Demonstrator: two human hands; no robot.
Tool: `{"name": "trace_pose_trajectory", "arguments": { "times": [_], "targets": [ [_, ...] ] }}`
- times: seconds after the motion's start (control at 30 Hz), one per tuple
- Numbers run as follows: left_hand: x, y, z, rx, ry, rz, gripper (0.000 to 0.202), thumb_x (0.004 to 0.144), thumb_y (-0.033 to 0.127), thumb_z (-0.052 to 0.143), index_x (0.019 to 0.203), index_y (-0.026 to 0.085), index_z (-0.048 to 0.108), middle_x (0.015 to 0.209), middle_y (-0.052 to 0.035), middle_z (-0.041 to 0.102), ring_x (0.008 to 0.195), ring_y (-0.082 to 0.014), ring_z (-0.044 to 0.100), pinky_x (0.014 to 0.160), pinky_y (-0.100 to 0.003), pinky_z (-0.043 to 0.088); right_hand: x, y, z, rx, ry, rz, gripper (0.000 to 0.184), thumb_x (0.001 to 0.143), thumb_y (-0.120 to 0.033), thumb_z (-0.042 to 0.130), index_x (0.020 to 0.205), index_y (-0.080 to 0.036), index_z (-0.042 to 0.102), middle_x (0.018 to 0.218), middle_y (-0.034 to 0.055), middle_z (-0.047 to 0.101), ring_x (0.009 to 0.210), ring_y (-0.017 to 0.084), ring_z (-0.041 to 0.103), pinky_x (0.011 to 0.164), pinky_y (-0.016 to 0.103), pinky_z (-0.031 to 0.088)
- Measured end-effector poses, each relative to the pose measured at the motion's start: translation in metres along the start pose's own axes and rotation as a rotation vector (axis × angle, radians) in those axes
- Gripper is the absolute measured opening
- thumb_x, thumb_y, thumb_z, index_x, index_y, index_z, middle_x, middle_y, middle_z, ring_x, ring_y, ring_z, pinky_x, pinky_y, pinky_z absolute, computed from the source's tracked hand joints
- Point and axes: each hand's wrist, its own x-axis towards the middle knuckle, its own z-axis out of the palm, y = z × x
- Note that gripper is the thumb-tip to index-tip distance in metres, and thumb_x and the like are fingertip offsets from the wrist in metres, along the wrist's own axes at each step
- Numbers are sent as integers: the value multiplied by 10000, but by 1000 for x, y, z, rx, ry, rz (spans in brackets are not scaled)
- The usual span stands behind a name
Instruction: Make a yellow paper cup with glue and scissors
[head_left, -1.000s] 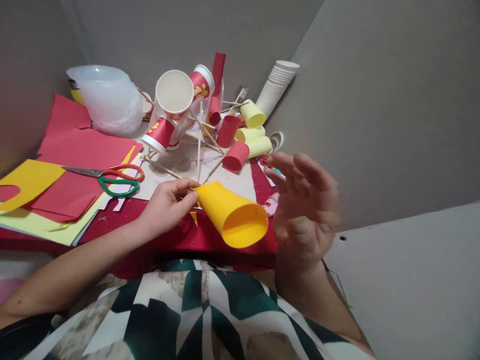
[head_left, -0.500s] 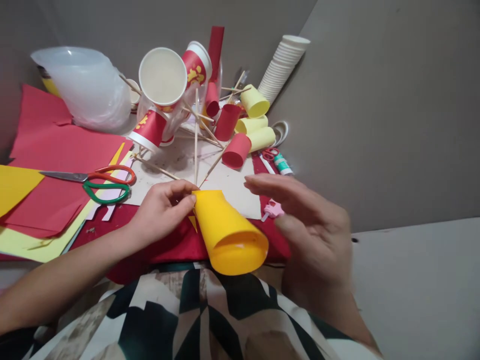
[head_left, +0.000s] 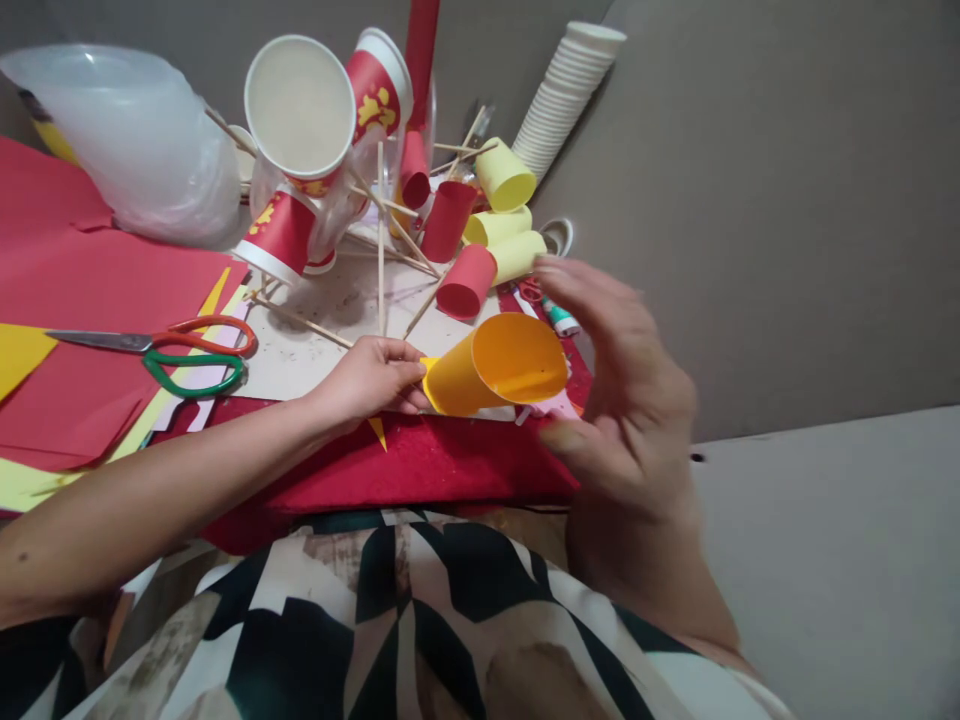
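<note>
My left hand (head_left: 386,380) pinches the narrow end of a rolled yellow paper tube (head_left: 457,375). The tube lies nearly level above the table's front, its wide mouth turned toward me and to the right. To the right of that mouth, my right hand (head_left: 630,400) is held up with thumb and fingers apart, curved and holding nothing. A gap shows between it and the tube. A small pointed yellow paper scrap (head_left: 379,433) lies on the red cloth (head_left: 450,460) below my left wrist. Behind the tube are red paper rolls (head_left: 466,283) and pale yellow paper rolls (head_left: 519,256).
Scissors (head_left: 202,355) with orange and green handles lie on red paper sheets (head_left: 112,280) at left. Red-and-white paper cups (head_left: 281,235) and wooden sticks (head_left: 381,240) stand behind. A clear plastic bag (head_left: 150,150) sits back left; stacked white cups (head_left: 566,95) lean against the wall.
The yellow paper tube has swung up and right, from pointing down to nearly level. My left hand moved right with it. My right hand's fingers have risen and spread wider from the thumb.
</note>
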Motion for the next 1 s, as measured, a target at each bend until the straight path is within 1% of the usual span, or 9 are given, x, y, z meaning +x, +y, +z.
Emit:
{"name": "trace_pose_trajectory", "arguments": {
  "times": [0.13,0.23,0.3,0.47,0.57,0.67,0.8,0.9,1.0],
  "targets": [
    [5,-2,9,20,4,1,157,943,35,526,1019,88,653,583,-21,680,503,-106,661,533,-190,563,17,20,7,-83,-99,-63,532,970,-571,526,1377,-239,605,1377,132,660,1293,343,598,1102,552,457],
    [5,-10,0,48,34,38,346,923,48,565,1266,85,592,718,-30,716,548,-116,678,576,-223,581,17,35,15,-111,-182,9,509,984,-555,512,1298,-186,668,1289,157,715,1193,328,666,1022,523,518],
    [4,-17,-10,96,58,103,409,913,76,593,1320,110,582,801,-35,722,566,-111,668,598,-234,581,18,40,17,-69,-190,65,529,975,-590,515,1268,-187,691,1263,151,732,1161,322,687,1002,512,532],
    [6,-26,-22,422,103,619,525,856,169,642,1371,98,568,1146,-146,714,946,-210,706,840,-346,597,47,40,21,209,-219,144,663,950,-738,423,1272,-220,683,1243,89,745,1126,259,712,988,446,563],
    [7,-27,-20,468,49,793,710,823,218,664,1487,96,446,1336,-182,638,1170,-251,642,1015,-398,542,70,42,22,319,-206,173,790,909,-839,309,1267,-233,667,1269,44,732,1136,229,703,984,397,571],
    [9,-29,-20,449,-18,784,849,803,280,691,1548,78,337,1433,-219,561,1278,-280,582,1094,-435,495,74,42,15,379,-46,177,830,886,-876,257,1262,-250,651,1288,47,727,1199,247,678,1020,379,554],
    [16,-32,-22,423,-64,755,1056,753,352,763,1605,107,189,1518,-250,470,1395,-333,497,1182,-507,400,57,35,0,285,123,132,656,959,-764,305,1249,-296,661,1323,33,711,1265,266,641,1100,450,511],
    [23,-33,-16,416,-117,756,1146,727,348,809,1626,191,116,1559,-226,437,1463,-358,430,1213,-546,342,46,27,2,92,-7,29,659,1003,-697,314,1330,-221,633,1403,79,660,1345,252,578,1165,465,437],
    [32,-32,-6,446,-127,807,1143,725,342,818,1621,179,126,1569,-230,417,1474,-371,412,1214,-539,346,43,25,15,-112,-190,-73,756,1016,-694,223,1437,-158,551,1489,143,580,1418,263,502,1188,482,382]
  ]
}}
